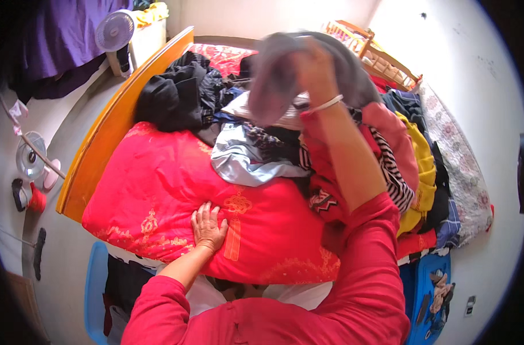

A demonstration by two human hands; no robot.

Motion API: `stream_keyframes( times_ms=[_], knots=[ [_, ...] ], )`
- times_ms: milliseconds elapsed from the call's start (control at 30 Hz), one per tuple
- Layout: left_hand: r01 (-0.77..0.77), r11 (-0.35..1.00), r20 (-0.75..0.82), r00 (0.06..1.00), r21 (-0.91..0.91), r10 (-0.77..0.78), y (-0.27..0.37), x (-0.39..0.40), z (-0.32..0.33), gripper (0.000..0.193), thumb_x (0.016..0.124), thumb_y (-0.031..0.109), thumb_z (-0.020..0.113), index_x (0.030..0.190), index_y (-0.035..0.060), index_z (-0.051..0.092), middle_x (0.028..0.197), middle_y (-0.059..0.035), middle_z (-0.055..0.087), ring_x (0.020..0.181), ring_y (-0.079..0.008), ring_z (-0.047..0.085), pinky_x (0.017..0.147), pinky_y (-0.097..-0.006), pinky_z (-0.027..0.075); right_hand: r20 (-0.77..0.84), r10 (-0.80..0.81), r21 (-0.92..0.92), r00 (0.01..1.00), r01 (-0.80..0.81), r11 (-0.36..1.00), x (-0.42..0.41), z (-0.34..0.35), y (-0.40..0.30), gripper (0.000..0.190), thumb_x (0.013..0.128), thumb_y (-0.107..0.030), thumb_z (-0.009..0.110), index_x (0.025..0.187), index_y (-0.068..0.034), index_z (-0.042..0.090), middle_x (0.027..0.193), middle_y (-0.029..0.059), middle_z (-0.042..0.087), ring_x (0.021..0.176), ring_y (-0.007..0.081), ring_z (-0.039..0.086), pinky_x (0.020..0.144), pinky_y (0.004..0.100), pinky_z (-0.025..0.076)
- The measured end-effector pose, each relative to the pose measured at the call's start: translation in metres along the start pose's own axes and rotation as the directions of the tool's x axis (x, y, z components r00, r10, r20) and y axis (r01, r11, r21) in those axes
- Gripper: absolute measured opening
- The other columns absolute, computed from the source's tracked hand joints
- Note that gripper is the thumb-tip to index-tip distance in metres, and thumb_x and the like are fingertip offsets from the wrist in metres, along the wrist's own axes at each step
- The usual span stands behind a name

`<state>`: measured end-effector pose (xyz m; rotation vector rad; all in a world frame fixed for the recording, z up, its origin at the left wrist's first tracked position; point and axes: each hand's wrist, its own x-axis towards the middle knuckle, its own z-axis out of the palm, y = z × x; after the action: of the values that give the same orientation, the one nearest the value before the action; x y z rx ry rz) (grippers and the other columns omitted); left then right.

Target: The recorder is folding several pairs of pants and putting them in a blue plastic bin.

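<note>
My left hand (209,228) lies palm down on a red quilt (266,224) with gold knot and tassel patterns, thumb spread from the fingers. Raised over the heaped clothes, my right hand (317,71) grips a grey garment (272,82); both are motion-blurred. Beneath the garment, light-blue denim clothing (234,161) spreads over the quilt's far part. Black clothing (171,97) is heaped to the left of it. Right of my right forearm lie a pink garment (395,138), a black-and-white striped garment (395,172) and a yellow garment (422,166).
A wooden bed board (115,114) borders the bed's left side. Blue plastic bins (96,293) stand at its near edge, the right one with a lid (421,276) bearing small items. Fans (115,31) stand at left; a small wooden railing (387,62) is at the back right.
</note>
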<state>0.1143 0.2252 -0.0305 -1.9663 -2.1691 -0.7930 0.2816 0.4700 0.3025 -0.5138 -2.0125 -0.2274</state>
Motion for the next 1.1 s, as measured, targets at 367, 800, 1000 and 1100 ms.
stream_keyframes(
  times_ms=[367,800,1000,1100],
  knots=[
    [0.263,0.959,0.342,0.915,-0.106,-0.213,-0.04,0.021,-0.012,0.044,0.075,0.035,0.051,0.112,0.0109,0.048,0.121,-0.0107,0.044,0.114,-0.0261,0.04,0.096,-0.0439,0.028,0.643,-0.412,0.7,0.646,-0.276,0.659,-0.23,0.039,-0.216,0.018,0.066,-0.013,0.057,0.079,-0.003,0.05,0.079,0.0128,0.051,0.084,0.03,0.05,0.079,0.0388,0.037],
    [0.005,0.991,0.042,0.999,-0.13,0.0,-0.013,-0.002,0.012,0.043,0.076,0.034,0.051,0.113,0.0116,0.048,0.12,-0.0096,0.046,0.109,-0.0276,0.045,0.092,-0.0455,0.033,0.338,0.913,0.556,0.229,-0.831,0.003,-0.344,-0.137,-0.146,0.022,0.083,-0.008,0.048,0.103,-0.001,0.055,0.097,0.006,0.059,0.088,0.012,0.056,0.078,0.0253,0.044],
    [-0.045,0.99,-0.098,0.995,-0.131,0.032,-0.015,-0.034,-0.002,0.04,0.072,0.031,0.057,0.108,0.0117,0.053,0.108,-0.0101,0.054,0.101,-0.0305,0.05,0.086,-0.0441,0.038,0.275,0.961,0.363,0.017,-0.928,-0.087,-0.423,-0.164,-0.188,0.039,0.085,-0.014,0.051,0.122,-0.006,0.041,0.116,0.0099,0.051,0.101,0.0186,0.053,0.078,0.0273,0.045],
    [-0.045,0.984,-0.132,0.991,-0.171,0.022,0.014,-0.057,-0.025,0.041,0.07,0.026,0.063,0.106,0.0077,0.055,0.101,-0.0096,0.058,0.094,-0.0266,0.055,0.082,-0.0384,0.043,0.183,0.93,0.44,0.32,-0.872,0.213,-0.397,-0.143,-0.225,0.051,0.082,-0.015,0.058,0.126,-0.002,0.035,0.122,0.0126,0.044,0.113,0.0238,0.043,0.093,0.0326,0.036]
  ],
)
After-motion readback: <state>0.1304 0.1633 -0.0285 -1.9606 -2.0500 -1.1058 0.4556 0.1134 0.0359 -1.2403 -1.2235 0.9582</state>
